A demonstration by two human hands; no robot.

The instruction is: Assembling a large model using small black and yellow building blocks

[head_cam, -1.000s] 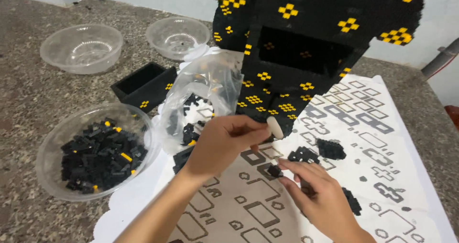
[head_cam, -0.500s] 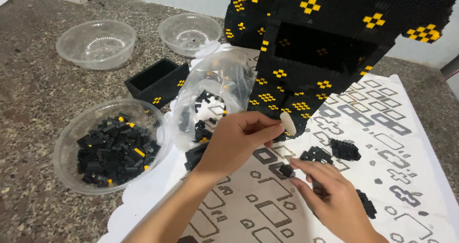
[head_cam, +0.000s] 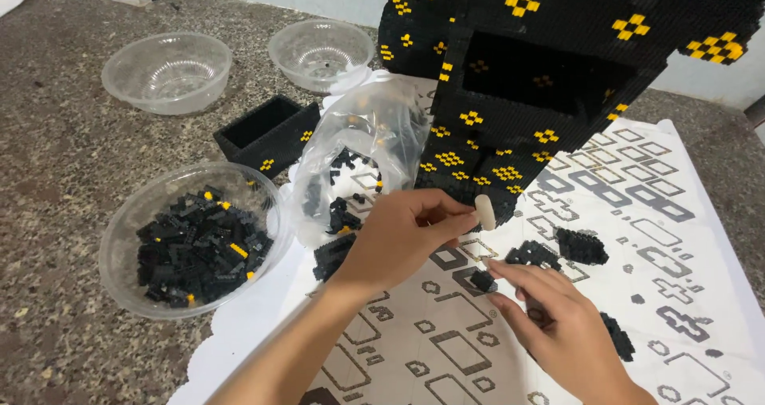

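Far left: two empty clear bowls [head_cam: 166,72] sit on the speckled stone surface [head_cam: 56,174], well apart from the work. Nearer, a clear bowl of loose bricks [head_cam: 195,241], mostly black with a few yellow, sits within reach of the left arm, so it probably serves as the parts stock.

Behind it lies a small open black brick box [head_cam: 267,132] with yellow dots. Just beside it slumps a clear plastic bag [head_cam: 362,154], mouth up, with some black pieces inside.

Centre: the left hand [head_cam: 402,241] has its fingers curled, thumb and forefinger pinched on a small white tool [head_cam: 484,212], held upright against the lower edge of the large black brick model [head_cam: 542,78]. The placement suggests pressing or prying at that edge.

The right hand [head_cam: 558,325] lies low over the patterned white sheet [head_cam: 677,214], fingers partly closed, tips touching a small black brick piece [head_cam: 482,280]; whether it is actually gripped, I cannot tell. The piece rests on the sheet directly below the tool.

Right: small black brick clusters [head_cam: 580,245] lie scattered on the sheet, which keeps them easy to see.
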